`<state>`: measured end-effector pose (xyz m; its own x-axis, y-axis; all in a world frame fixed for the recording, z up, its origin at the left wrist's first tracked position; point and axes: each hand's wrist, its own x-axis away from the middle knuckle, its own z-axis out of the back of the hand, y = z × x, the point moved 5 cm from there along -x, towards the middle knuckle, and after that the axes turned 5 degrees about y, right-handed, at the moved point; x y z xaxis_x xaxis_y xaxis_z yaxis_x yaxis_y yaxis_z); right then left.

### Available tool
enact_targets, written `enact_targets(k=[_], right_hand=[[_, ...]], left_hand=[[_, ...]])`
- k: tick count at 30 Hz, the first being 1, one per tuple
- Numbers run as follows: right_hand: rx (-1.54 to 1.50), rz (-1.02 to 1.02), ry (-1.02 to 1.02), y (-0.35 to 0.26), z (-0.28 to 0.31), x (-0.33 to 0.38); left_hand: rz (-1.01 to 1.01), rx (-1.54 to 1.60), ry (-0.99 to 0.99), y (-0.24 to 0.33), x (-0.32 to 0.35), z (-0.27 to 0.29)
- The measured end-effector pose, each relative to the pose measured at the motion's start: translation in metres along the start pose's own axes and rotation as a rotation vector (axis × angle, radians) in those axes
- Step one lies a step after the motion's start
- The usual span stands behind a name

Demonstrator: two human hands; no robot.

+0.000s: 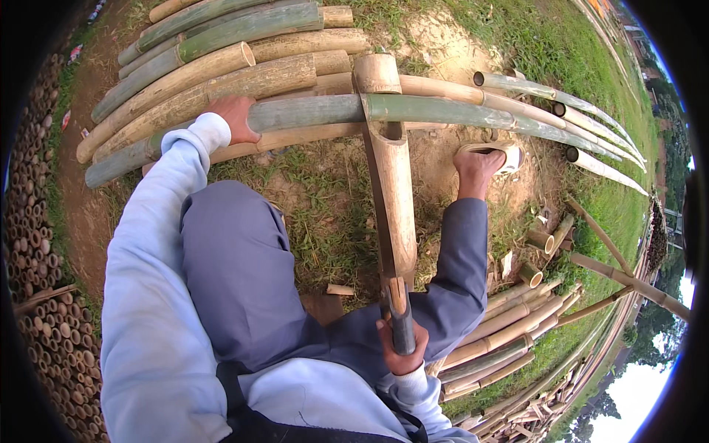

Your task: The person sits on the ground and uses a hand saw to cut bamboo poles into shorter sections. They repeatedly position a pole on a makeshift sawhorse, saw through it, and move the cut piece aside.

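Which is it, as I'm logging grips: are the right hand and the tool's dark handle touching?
Touching: head view shows the right hand closed around the dark handle.

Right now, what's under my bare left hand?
Your bare left hand covers part of a long, round, grey-green bamboo pole, which shows on both sides. The palm and the patch of pole beneath it are hidden.

My left hand (235,118) on green bamboo pole (310,111). My right hand (406,358) wrapped round saw handle (402,332); blade (378,184), seen nearly edge-on, perhaps biting into pole beside pale bamboo support (399,199). Cut bamboo (55,336) stacked along left edge of grassy ground (325,199).
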<state>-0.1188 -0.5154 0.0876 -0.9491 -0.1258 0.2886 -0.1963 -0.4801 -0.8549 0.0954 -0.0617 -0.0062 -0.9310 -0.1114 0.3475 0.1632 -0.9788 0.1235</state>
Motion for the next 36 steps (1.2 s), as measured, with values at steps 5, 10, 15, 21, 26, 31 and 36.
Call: enact_targets(k=[5,10,15,21,26,31,36], right_hand=[[-0.052,0.04,0.069,0.009,-0.035,-0.085],[-0.12,0.193,0.068,-0.016,-0.08,-0.232],[-0.086,0.048,0.041,0.013,-0.037,-0.08],[0.031,0.023,0.045,0.007,-0.007,-0.018],[-0.114,0.223,0.101,-0.006,-0.081,-0.222],[-0.074,0.112,0.05,-0.004,-0.065,-0.153],[0.037,0.041,0.064,0.004,-0.013,-0.016]], left_hand=[[0.001,-0.008,0.018,-0.001,-0.005,0.0],[-0.021,0.02,-0.046,0.008,-0.017,0.005],[-0.016,-0.011,-0.006,-0.012,-0.007,-0.005],[0.026,0.009,-0.033,-0.008,0.0,-0.002],[0.005,0.019,-0.05,0.009,-0.015,-0.002],[0.008,-0.006,-0.006,-0.017,-0.009,0.0],[0.002,0.013,-0.068,-0.002,0.0,-0.003]])
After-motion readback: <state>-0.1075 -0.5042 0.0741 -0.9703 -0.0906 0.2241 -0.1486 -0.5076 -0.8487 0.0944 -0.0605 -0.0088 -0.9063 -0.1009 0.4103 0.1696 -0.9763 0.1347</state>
